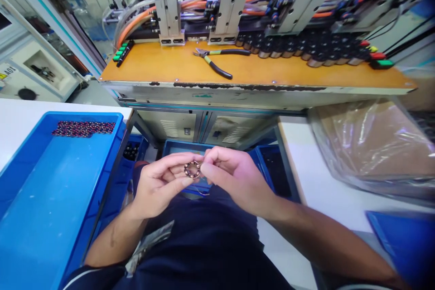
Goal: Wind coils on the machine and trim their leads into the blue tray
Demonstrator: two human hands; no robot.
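Observation:
Between my hands, at chest height, is a small ring-shaped part (192, 170) with dark and copper-coloured segments round an open centre. My left hand (158, 186) pinches its rim between thumb and fingers, palm turned partly up. On the ring's right edge, my right hand (234, 174) is closed with thumb and forefinger pressed together. Whether those right fingertips grip the ring itself or something tiny on it is hidden. Just below the hands, a thin curved wire-like strand (203, 193) shows; I cannot tell what it joins.
An orange machine ledge (152, 65) ahead holds pliers (217, 59), a black marker (125, 53) and several dark cylindrical parts (288, 47). Similar small parts (83, 129) fill one end of the blue tray (50, 208) at left. A plastic-wrapped carton (380, 140) lies right.

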